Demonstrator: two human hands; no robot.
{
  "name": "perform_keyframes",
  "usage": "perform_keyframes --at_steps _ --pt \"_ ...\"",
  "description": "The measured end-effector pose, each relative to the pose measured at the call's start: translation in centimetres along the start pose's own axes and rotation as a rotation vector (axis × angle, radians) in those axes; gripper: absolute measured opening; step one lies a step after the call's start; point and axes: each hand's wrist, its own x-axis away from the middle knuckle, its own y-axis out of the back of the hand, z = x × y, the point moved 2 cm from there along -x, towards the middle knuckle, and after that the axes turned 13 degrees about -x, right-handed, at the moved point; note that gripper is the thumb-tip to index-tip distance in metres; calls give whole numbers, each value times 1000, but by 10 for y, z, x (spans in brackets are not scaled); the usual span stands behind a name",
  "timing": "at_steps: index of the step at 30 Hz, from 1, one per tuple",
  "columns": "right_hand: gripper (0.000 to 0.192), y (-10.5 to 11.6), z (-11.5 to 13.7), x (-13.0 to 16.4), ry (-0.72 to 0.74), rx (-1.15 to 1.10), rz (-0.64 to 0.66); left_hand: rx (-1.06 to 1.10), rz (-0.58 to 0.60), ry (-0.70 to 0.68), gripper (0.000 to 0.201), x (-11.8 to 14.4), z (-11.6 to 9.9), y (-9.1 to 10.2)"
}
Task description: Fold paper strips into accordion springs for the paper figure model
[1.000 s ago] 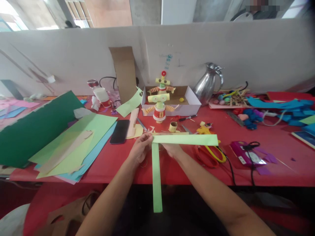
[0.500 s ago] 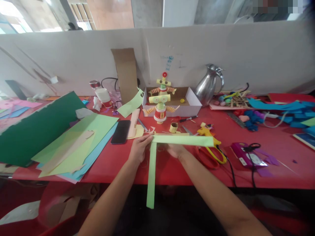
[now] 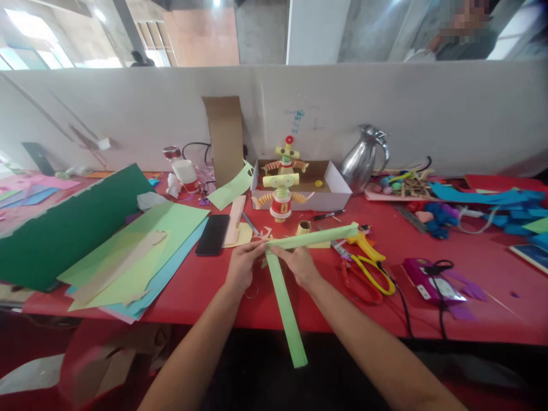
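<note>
At the centre of the frame, a person's left hand (image 3: 243, 264) and right hand (image 3: 299, 265) pinch the corner where two light-green paper strips meet above a red table (image 3: 428, 297); fingers of both hands are pressed together on the paper at that joint. One strip (image 3: 317, 236) runs from the joint toward the right and slightly up, over the table; the other strip (image 3: 286, 308) slants down past the table's near edge to the lower centre of the frame. Just right of the hands lie yellow-handled scissors (image 3: 371, 268). Above the hands, a paper robot figure (image 3: 280, 195) stands in front of an open white box (image 3: 329, 191). A black phone (image 3: 213, 234) lies left of centre, beside loose sheets of coloured paper (image 3: 141, 251), and a steel jug (image 3: 363, 157) stands at upper right of centre.
</note>
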Motion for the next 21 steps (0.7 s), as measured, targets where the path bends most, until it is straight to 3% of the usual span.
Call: perform_keyframes --at_steps 4,10,16,21 --pt "28 -1 1 0 23 32 12 12 -29 -7 33 -1 0 1" --pt "29 3 1 0 34 33 -14 -109 118 -40 33 4 -2 -2" --pt "26 -2 0 2 77 -35 -11 -163 44 -78 27 1 -1 1" --pt "26 -1 -2 1 95 -35 -107 -110 163 -45 30 7 -6 -6"
